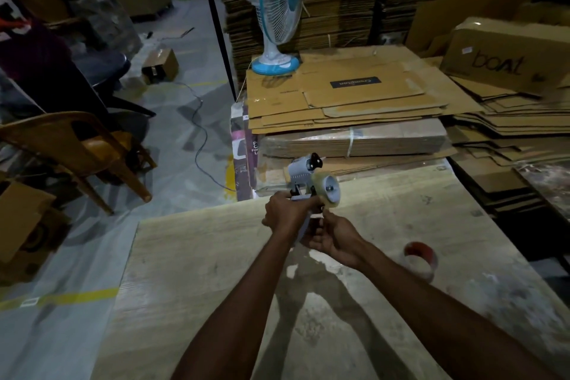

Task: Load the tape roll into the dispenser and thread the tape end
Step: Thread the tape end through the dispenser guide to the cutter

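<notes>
I hold a grey tape dispenser (300,174) above the far part of the wooden table (216,271). A clear tape roll (328,190) sits on its hub at the right side. My left hand (288,213) grips the dispenser's body from the left, just below the roll. My right hand (331,236) is closed around the handle underneath, with thumb and fingers up by the lower edge of the roll. The loose tape end is not visible. A second roll with a red core (421,259) lies on the table to the right, apart from both hands.
Stacks of flattened cardboard (354,102) lie beyond the table, with a blue and white fan (276,15) standing on them. A "boat" carton (505,55) sits at the far right. A brown plastic chair (80,148) and a cable on the floor are to the left.
</notes>
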A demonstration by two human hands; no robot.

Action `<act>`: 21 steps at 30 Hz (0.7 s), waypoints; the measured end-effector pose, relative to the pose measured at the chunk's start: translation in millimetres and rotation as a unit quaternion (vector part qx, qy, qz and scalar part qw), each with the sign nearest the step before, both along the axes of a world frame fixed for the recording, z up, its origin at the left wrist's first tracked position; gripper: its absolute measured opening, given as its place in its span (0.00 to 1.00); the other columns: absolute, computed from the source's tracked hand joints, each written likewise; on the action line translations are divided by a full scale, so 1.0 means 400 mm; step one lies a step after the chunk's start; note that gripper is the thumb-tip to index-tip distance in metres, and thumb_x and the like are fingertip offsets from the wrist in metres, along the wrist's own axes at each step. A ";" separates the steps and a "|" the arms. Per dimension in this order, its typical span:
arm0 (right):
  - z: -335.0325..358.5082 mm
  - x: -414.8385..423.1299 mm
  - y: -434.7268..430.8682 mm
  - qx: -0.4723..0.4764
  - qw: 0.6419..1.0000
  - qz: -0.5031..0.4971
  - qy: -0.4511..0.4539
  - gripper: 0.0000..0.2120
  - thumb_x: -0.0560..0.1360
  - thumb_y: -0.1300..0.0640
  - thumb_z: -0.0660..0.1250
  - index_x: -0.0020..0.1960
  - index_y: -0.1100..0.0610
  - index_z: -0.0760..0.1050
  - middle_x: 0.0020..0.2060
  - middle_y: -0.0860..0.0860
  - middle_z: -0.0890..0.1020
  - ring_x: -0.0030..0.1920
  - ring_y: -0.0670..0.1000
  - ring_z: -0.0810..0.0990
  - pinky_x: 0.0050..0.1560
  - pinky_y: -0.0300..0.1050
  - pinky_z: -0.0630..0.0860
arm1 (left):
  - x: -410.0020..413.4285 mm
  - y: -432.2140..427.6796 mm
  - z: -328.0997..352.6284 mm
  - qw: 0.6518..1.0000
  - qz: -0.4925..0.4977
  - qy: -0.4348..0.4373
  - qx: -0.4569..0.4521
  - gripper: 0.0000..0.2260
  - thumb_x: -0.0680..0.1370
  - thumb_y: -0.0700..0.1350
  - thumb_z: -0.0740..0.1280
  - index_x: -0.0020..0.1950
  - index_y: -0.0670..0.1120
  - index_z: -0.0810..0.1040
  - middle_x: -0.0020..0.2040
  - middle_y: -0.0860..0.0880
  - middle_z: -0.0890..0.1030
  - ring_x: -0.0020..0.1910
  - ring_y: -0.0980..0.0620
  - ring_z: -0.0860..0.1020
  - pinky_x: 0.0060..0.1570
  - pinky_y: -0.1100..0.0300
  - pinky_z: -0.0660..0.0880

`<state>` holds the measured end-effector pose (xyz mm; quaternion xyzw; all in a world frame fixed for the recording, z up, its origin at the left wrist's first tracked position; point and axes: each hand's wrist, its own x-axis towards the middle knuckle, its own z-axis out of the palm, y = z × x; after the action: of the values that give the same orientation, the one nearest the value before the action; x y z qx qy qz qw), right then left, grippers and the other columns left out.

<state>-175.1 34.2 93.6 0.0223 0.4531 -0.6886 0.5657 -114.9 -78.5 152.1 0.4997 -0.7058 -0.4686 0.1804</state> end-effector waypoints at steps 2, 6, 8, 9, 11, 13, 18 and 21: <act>0.015 -0.002 0.013 -0.040 0.999 -0.008 0.005 0.30 0.84 0.41 0.55 0.70 0.66 0.71 0.64 0.66 0.79 0.64 0.63 0.80 0.63 0.57 0.79 | -0.014 0.001 0.005 0.998 0.000 0.024 0.050 0.22 0.58 0.64 0.79 0.40 0.49 0.85 0.40 0.52 0.84 0.43 0.50 0.81 0.51 0.52 0.76; 0.051 -0.020 0.019 -0.077 0.996 -0.037 0.021 0.31 0.82 0.41 0.57 0.74 0.63 0.69 0.65 0.61 0.81 0.64 0.59 0.81 0.58 0.53 0.81 | -0.068 -0.011 -0.041 0.972 -0.009 0.110 0.207 0.25 0.49 0.60 0.83 0.38 0.46 0.88 0.40 0.47 0.87 0.43 0.46 0.86 0.51 0.48 0.83; 0.072 -0.035 0.018 -0.091 0.994 -0.057 -0.010 0.34 0.81 0.37 0.57 0.73 0.64 0.70 0.67 0.63 0.78 0.67 0.62 0.78 0.58 0.58 0.80 | -0.109 -0.024 -0.095 0.954 -0.026 0.129 0.269 0.27 0.47 0.57 0.85 0.39 0.44 0.89 0.43 0.44 0.88 0.46 0.43 0.87 0.56 0.41 0.82; 0.083 -0.041 0.018 -0.095 0.993 -0.064 -0.034 0.37 0.80 0.34 0.56 0.73 0.64 0.70 0.68 0.64 0.77 0.68 0.63 0.76 0.61 0.61 0.79 | -0.122 -0.025 -0.101 0.949 -0.032 0.138 0.281 0.25 0.48 0.55 0.85 0.40 0.44 0.89 0.44 0.43 0.88 0.47 0.43 0.87 0.57 0.41 0.82; 0.095 -0.056 0.023 -0.091 0.992 -0.069 -0.059 0.41 0.78 0.30 0.54 0.74 0.64 0.70 0.70 0.64 0.75 0.71 0.65 0.72 0.68 0.63 0.73 | -0.114 0.002 -0.046 0.941 -0.036 0.141 0.304 0.23 0.53 0.52 0.82 0.42 0.42 0.88 0.46 0.42 0.88 0.46 0.43 0.86 0.53 0.46 0.83; 0.090 -0.070 0.026 -0.088 0.992 -0.073 -0.055 0.41 0.79 0.31 0.52 0.75 0.63 0.69 0.70 0.63 0.75 0.72 0.63 0.72 0.68 0.61 0.73 | -0.103 0.029 0.010 0.930 -0.039 0.168 0.324 0.18 0.63 0.50 0.79 0.46 0.40 0.85 0.47 0.42 0.85 0.41 0.45 0.83 0.42 0.54 0.80; 0.100 -0.090 0.038 -0.100 0.993 -0.058 -0.028 0.35 0.81 0.36 0.55 0.74 0.64 0.69 0.71 0.63 0.74 0.73 0.64 0.70 0.73 0.62 0.67 | -0.090 0.059 0.047 0.891 -0.044 0.234 0.387 0.08 0.80 0.43 0.68 0.43 0.43 0.81 0.31 0.48 0.83 0.28 0.52 0.80 0.34 0.60 0.74; 0.119 -0.096 0.039 -0.111 0.993 -0.039 -0.009 0.32 0.82 0.40 0.58 0.74 0.64 0.70 0.63 0.62 0.80 0.62 0.61 0.80 0.62 0.57 0.78 | -0.078 0.056 0.038 0.891 -0.052 0.246 0.377 0.08 0.73 0.49 0.75 0.45 0.45 0.85 0.36 0.47 0.84 0.35 0.50 0.81 0.38 0.59 0.75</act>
<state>-213.4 50.0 141.0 -0.0172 0.3675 -0.7561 0.5413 -146.3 -56.2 167.2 0.3613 -0.4343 -0.8162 0.1213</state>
